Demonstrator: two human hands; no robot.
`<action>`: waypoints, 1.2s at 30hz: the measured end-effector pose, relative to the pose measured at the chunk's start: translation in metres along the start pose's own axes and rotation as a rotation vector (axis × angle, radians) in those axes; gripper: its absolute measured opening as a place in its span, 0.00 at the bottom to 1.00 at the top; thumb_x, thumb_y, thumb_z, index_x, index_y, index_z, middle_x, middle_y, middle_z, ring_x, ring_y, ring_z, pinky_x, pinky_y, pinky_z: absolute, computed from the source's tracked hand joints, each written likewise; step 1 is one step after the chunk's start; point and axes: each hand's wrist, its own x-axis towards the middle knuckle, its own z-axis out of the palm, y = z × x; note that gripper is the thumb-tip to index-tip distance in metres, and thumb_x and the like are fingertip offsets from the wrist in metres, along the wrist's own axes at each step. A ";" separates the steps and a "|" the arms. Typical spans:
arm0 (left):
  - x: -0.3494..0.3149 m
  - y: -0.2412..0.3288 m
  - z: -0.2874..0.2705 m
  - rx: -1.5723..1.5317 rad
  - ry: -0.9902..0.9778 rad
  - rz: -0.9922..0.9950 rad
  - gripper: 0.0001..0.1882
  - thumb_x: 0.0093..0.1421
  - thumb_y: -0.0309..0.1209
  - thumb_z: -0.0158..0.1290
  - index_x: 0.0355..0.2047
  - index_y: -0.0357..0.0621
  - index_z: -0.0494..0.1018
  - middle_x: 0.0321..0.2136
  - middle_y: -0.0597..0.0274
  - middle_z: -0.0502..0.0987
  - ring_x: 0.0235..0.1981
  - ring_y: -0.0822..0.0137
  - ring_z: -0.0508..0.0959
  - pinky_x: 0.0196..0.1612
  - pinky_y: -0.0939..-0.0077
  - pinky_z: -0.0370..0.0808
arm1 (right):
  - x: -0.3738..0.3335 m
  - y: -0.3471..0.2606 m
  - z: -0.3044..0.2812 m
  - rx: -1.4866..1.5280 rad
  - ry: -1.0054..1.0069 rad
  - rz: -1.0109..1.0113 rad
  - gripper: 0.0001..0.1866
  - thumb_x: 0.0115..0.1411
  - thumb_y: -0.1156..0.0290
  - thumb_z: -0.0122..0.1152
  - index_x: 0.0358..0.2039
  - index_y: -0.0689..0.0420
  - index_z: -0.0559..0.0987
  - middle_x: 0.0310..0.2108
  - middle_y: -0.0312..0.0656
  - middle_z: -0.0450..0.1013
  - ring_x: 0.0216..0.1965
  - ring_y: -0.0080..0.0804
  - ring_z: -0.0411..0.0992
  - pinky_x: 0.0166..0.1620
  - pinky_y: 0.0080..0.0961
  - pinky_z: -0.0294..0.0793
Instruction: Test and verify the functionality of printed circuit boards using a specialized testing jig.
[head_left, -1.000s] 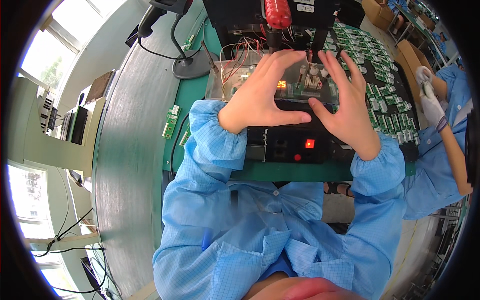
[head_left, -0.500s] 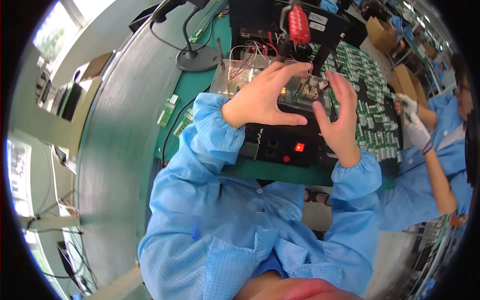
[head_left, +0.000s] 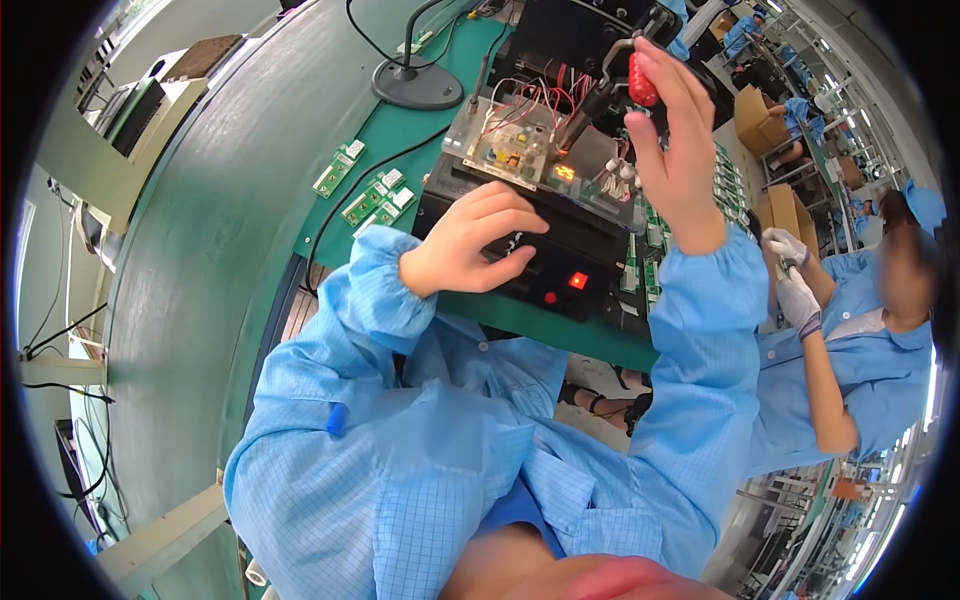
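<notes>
My right hand (head_left: 682, 160) is raised at the red grip of a clamp lever (head_left: 642, 82), its fingers stretched up along the grip and its thumb apart. Whether the palm presses on the grip I cannot tell. My left hand (head_left: 470, 240) hovers at the front of a black test fixture (head_left: 540, 265), fingers loosely bent, thumb apart, nothing in it. On top of the fixture is a clear plate (head_left: 470, 150) with a circuit board (head_left: 510, 150) and red and white wires. A small orange display (head_left: 564, 172) glows beside the board, and a red indicator (head_left: 578, 281) is lit on the front panel.
Several small green circuit boards (head_left: 380, 200) lie left of the fixture on a green mat (head_left: 320, 235), with more to the right. A round black stand base (head_left: 418, 86) stands behind them. At the right, a co-worker's gloved hands (head_left: 795, 285) hold something small.
My right hand has risen from above the clear plate to the red grip. My left hand has drawn back toward the fixture's front. The red lever grip appears lower, and the whole view has shifted.
</notes>
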 end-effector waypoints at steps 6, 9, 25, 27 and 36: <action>-0.020 0.010 -0.004 -0.004 0.029 -0.088 0.13 0.51 0.23 0.60 0.38 0.41 0.78 0.34 0.56 0.77 0.36 0.55 0.76 0.40 0.64 0.74 | 0.016 0.022 0.021 -0.026 0.195 -0.225 0.11 0.68 0.74 0.52 0.50 0.59 0.72 0.52 0.42 0.76 0.49 0.39 0.72 0.56 0.33 0.70; -0.026 0.010 -0.003 -0.007 -0.004 -0.103 0.11 0.51 0.22 0.60 0.37 0.41 0.78 0.33 0.57 0.77 0.35 0.56 0.76 0.39 0.64 0.74 | 0.039 0.035 0.022 0.547 0.334 0.057 0.11 0.73 0.71 0.44 0.47 0.61 0.74 0.46 0.41 0.77 0.44 0.27 0.74 0.54 0.26 0.69; 0.037 -0.037 0.053 0.685 0.032 -0.239 0.14 0.53 0.32 0.57 0.37 0.38 0.75 0.42 0.55 0.74 0.47 0.56 0.73 0.51 0.62 0.68 | 0.096 0.148 0.034 0.982 -0.025 0.806 0.19 0.69 0.53 0.53 0.37 0.58 0.80 0.32 0.37 0.77 0.35 0.29 0.76 0.41 0.26 0.74; 0.036 -0.042 0.063 0.718 -0.008 -0.251 0.14 0.54 0.32 0.56 0.38 0.37 0.75 0.42 0.55 0.75 0.48 0.56 0.73 0.52 0.61 0.67 | 0.090 0.125 0.015 0.398 0.027 0.827 0.20 0.69 0.54 0.52 0.35 0.60 0.79 0.32 0.38 0.77 0.35 0.30 0.74 0.41 0.28 0.70; 0.033 -0.040 0.060 0.728 0.001 -0.333 0.17 0.60 0.30 0.55 0.48 0.39 0.72 0.44 0.54 0.76 0.50 0.56 0.72 0.56 0.56 0.63 | -0.030 -0.023 -0.050 0.244 0.339 0.589 0.12 0.70 0.71 0.50 0.37 0.63 0.80 0.37 0.37 0.80 0.41 0.26 0.74 0.48 0.23 0.71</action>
